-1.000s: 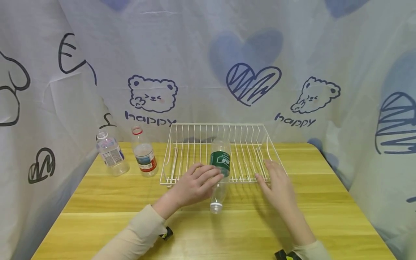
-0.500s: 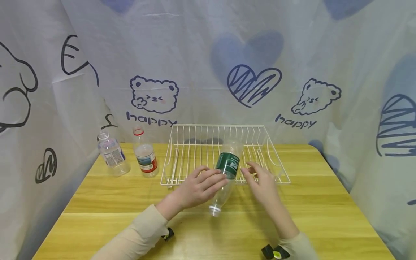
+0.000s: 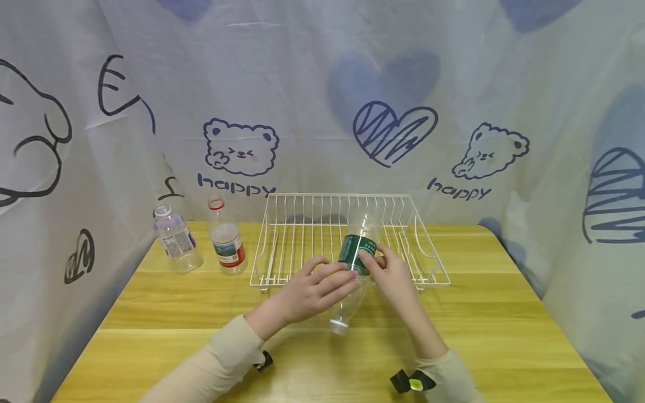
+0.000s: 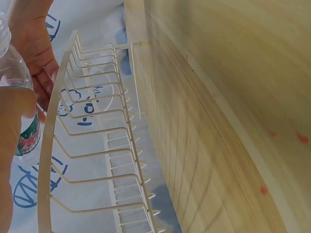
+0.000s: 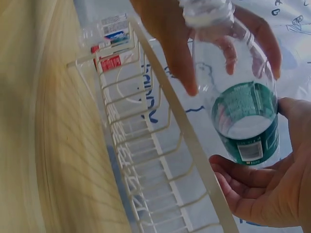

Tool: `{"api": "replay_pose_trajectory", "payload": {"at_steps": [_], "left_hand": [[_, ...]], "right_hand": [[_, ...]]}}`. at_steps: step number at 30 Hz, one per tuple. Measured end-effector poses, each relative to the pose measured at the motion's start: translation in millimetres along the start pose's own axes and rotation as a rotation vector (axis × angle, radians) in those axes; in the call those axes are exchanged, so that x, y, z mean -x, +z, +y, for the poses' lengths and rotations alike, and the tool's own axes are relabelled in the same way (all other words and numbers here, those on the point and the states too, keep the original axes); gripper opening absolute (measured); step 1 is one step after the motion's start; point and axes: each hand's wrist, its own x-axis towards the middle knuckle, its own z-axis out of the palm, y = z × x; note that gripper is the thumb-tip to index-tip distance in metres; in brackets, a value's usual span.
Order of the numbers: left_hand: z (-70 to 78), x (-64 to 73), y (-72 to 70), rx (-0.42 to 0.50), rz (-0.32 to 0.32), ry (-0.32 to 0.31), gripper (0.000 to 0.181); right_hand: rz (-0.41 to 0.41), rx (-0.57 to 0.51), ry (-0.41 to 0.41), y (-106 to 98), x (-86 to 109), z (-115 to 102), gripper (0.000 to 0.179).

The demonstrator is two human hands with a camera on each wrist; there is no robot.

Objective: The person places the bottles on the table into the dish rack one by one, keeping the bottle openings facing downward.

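A clear plastic bottle (image 3: 358,254) with a green label is held tilted above the front of the white wire dish rack (image 3: 297,284), its open neck toward me. My left hand (image 3: 314,291) grips it from the left, fingers over the body below the label. From the right, my right hand (image 3: 393,274) holds the label part, thumb on the near side. The right wrist view shows the bottle (image 5: 248,126) between both hands, the right fingers (image 5: 243,184) beneath the label. In the left wrist view only part of the bottle (image 4: 29,131) shows.
Two other uncapped bottles stand left of the rack: a clear bottle (image 3: 177,240) with a pale label and a red-rimmed bottle (image 3: 228,240). The wooden table (image 3: 504,313) meets a patterned cloth backdrop (image 3: 312,101) behind and at both sides.
My right hand has come in from the right and taken hold of the bottle. The bottle has shifted right and tilted, base toward the right, with my left hand following slightly.
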Motion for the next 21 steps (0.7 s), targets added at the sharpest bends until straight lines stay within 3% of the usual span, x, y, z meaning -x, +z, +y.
{"api": "replay_pose_trajectory", "payload": {"at_steps": [10,21], "left_hand": [[2.9,3.3,1.0,-0.022,-0.037,0.015,0.048],[3.5,7.8,-3.4,0.043,-0.113,-0.064,0.058]], "right_hand": [[-0.139,-0.243,0.05,5.5,0.8,-8.4,0.071],[-0.134,-0.329,0.049,5.7,-2.8,-2.5,0.07]]}}
